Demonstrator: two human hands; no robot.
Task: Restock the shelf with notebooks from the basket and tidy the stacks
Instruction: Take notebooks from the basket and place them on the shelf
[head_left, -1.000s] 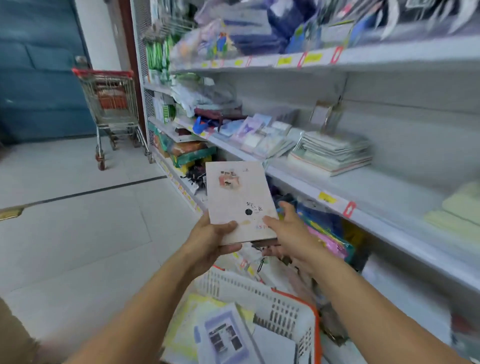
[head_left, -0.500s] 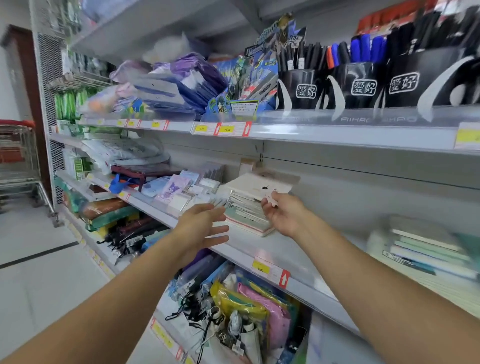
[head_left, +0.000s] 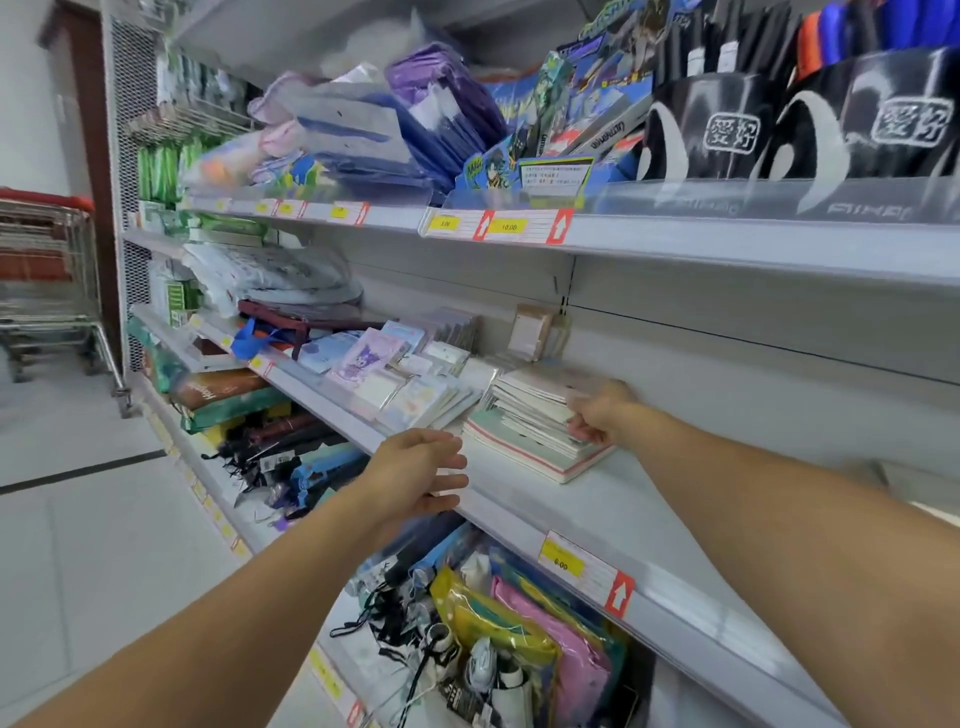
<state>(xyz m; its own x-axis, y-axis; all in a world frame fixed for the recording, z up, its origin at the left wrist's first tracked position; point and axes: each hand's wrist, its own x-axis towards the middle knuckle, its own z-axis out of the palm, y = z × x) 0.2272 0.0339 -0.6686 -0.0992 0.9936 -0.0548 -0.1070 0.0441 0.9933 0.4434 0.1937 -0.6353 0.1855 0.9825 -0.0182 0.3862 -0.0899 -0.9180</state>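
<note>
The right hand (head_left: 597, 415) rests on the right edge of the notebook stack (head_left: 530, 426) at mid frame, fingers curled against the top books; whether its grip actually pinches one cannot be told through the blur. The left hand (head_left: 415, 473) hovers lower left of the stack, above the shelf (head_left: 597, 499) edge, fingers relaxed, grip released and holding nothing. The stack sits on the white middle shelf, with fanned rows of small pads (head_left: 395, 374) just to its left, one showing a purple cartoon figure.

Yellow price tags with red arrows line the shelf rails: one (head_left: 561, 564) at lower right reads 6:00, another (head_left: 509, 227) on the upper rail reads 10.00. Black pen tubs (head_left: 727, 130) at upper right carry 2 white Chinese characters, and the clear rail below them reads AIHAO. A cart (head_left: 47, 280) with a red rim stands at the left edge on a pale tiled floor (head_left: 78, 545).
</note>
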